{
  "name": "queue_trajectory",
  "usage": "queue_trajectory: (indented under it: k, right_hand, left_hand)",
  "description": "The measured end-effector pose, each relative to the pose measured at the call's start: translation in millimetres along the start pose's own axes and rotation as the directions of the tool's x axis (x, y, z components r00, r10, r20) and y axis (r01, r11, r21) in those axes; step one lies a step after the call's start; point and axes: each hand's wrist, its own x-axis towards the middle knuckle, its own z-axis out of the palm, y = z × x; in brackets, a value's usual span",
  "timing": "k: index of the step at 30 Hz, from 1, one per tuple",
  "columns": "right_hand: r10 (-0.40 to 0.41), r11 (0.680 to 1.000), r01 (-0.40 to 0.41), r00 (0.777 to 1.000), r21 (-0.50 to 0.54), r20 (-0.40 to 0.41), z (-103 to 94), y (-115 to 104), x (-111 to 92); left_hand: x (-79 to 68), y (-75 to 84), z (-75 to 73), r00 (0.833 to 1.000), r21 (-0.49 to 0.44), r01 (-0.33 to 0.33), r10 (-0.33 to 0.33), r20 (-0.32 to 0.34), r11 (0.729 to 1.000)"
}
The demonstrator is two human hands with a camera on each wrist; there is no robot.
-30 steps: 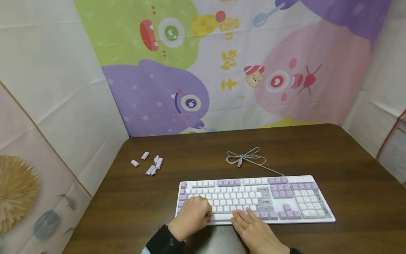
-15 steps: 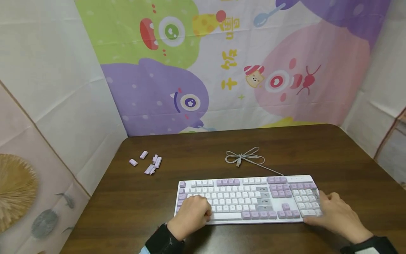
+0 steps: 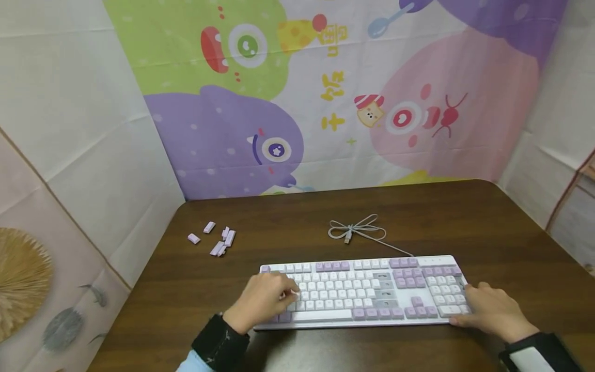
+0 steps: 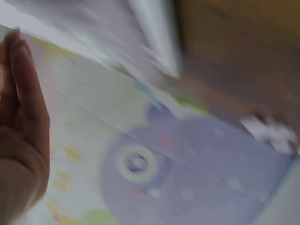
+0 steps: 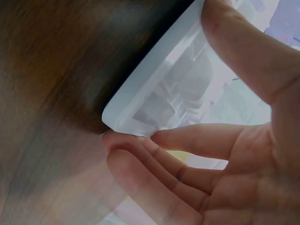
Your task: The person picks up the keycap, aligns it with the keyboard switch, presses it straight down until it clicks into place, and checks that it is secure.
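Observation:
A white-and-lilac keyboard (image 3: 332,293) lies across the front half of the table, with grey gaps where some keycaps are off. My left hand (image 3: 265,299) hangs over its left end, fingers loosely bent and nothing seen between them; the left wrist view is blurred and shows the hand (image 4: 26,117) at its edge. With my right hand (image 3: 495,312) I hold the right end of the keyboard. The thumb lies at the front edge and the fingertips touch the side, as the right wrist view shows at the keyboard's corner (image 5: 140,93).
Several loose lilac keycaps (image 3: 217,248) lie at the back left of the brown table (image 3: 279,227). A grey cable (image 3: 358,228), tied in a bundle, lies behind the keyboard and joins its back edge. A cartoon-printed cloth (image 3: 334,155) hangs behind the table.
My right hand has gone from the keyboard's front middle to its right end. My left hand has shifted left and its fingers have loosened. The keyboard looks unmoved on the table.

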Motion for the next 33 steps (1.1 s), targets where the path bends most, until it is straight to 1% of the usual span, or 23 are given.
queue_trajectory:
  k: [1,3,5,7,8,10,13,15,18,22,27,29,33]
  right_hand:
    - [0.000,1.000,0.000,1.000,-0.006,-0.005,0.0,-0.5,-0.3]
    - [0.002,1.000,-0.002,1.000,-0.011,-0.008,0.2,-1.4,-0.8]
    - [0.008,1.000,-0.008,1.000,-0.019,-0.010,0.1,-2.3,-1.2]
    - [0.014,1.000,-0.014,1.000,-0.022,-0.010,0.3,-3.0,-1.4]
    - [0.017,1.000,-0.017,1.000,-0.022,-0.014,0.3,-3.3,-1.4]
    - [0.024,0.999,-0.024,0.999,-0.023,-0.022,0.0,-4.0,-1.3]
    - [0.030,0.999,-0.030,0.999,-0.019,-0.026,0.7,-4.7,-2.3]
    - [0.034,0.999,-0.034,0.999,-0.015,-0.030,1.1,-5.1,-3.2]
    - [0.040,0.999,-0.041,0.998,-0.010,-0.040,1.3,-5.0,-4.6]
    - [0.049,0.999,-0.049,0.998,-0.011,-0.038,1.8,-5.8,-4.8]
    - [0.060,0.998,-0.060,0.998,-0.014,-0.020,1.7,-5.6,-5.6]
    - [0.061,0.998,-0.062,0.998,-0.016,-0.019,1.6,-5.3,-5.8]
    - [0.060,0.998,-0.061,0.998,-0.021,-0.023,1.7,-6.2,-4.8]
  left_hand:
    - [2.3,-11.2,-1.3,0.999,0.018,0.041,-0.040,-0.031,0.999]
    - [7.3,-36.8,-2.8,0.988,0.069,0.124,-0.117,-0.103,0.990]
    - [12.1,-64.0,-2.8,0.968,0.118,0.216,-0.196,-0.159,0.969]
    - [16.5,-89.3,-1.9,0.945,0.155,0.294,-0.263,-0.196,0.943]
    - [18.6,-101.0,-0.9,0.935,0.172,0.324,-0.287,-0.208,0.930]
    - [22.2,-119.6,0.7,0.918,0.197,0.378,-0.338,-0.209,0.905]
    - [26.6,-138.4,4.8,0.903,0.213,0.418,-0.377,-0.205,0.883]
    - [28.6,-144.9,7.5,0.896,0.217,0.434,-0.394,-0.204,0.875]
    - [31.0,-150.1,12.4,0.891,0.241,0.448,-0.409,-0.196,0.861]
    - [30.6,-153.5,19.7,0.884,0.266,0.467,-0.440,-0.159,0.843]
    - [31.9,-153.0,22.7,0.871,0.230,0.492,-0.474,-0.131,0.840]
    - [32.5,-151.9,21.6,0.861,0.216,0.508,-0.492,-0.126,0.834]
    - [33.2,-152.2,19.0,0.833,0.213,0.552,-0.539,-0.122,0.806]
